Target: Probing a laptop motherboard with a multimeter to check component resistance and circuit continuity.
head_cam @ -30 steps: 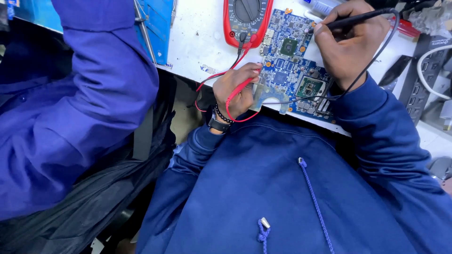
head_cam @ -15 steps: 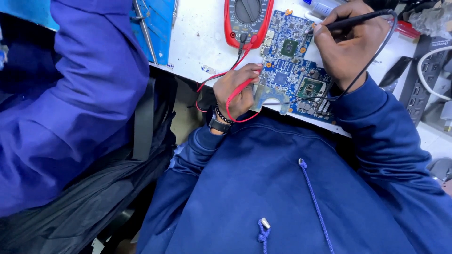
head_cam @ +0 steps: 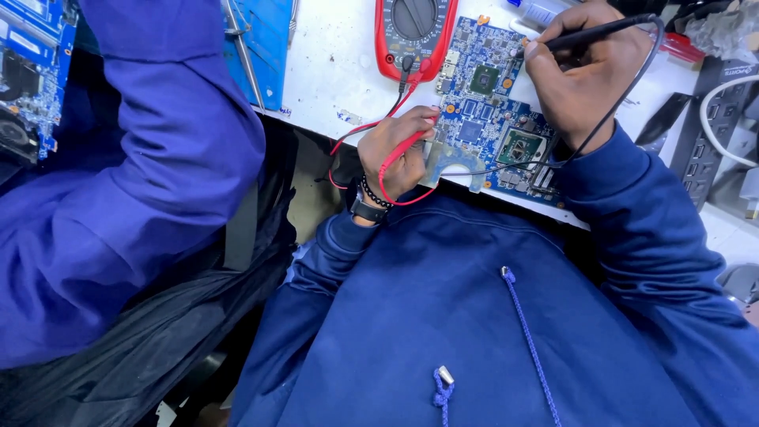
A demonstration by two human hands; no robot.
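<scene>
At the far left a second blue circuit board point(head_cam: 30, 75) is lying partly cut off by the frame edge, and a co-worker's purple sleeve point(head_cam: 150, 182) is covering much of that side; that person's hand is not showing at all. Further in, the left hand point(head_cam: 398, 150) is curling shut around the red probe lead point(head_cam: 393, 162), its grip clamped on it at the near edge of the white desk point(head_cam: 332, 63). The probe's tip is hidden behind the fingers, so whether it is touching the blue motherboard point(head_cam: 490, 119) is impossible to tell. Above, the red multimeter point(head_cam: 415, 32) is lying on the desk, its top cropped away. The motherboard is resting flat between the two hands, just beside the meter, its near edge overhanging the desk. To the right, the right hand point(head_cam: 589, 75) is pinching the black probe point(head_cam: 601, 32) like a pen, grip closed on it, the point pressing down near the board's upper edge. A black power strip point(head_cam: 711, 126) is sitting half out of view at the far right.
</scene>
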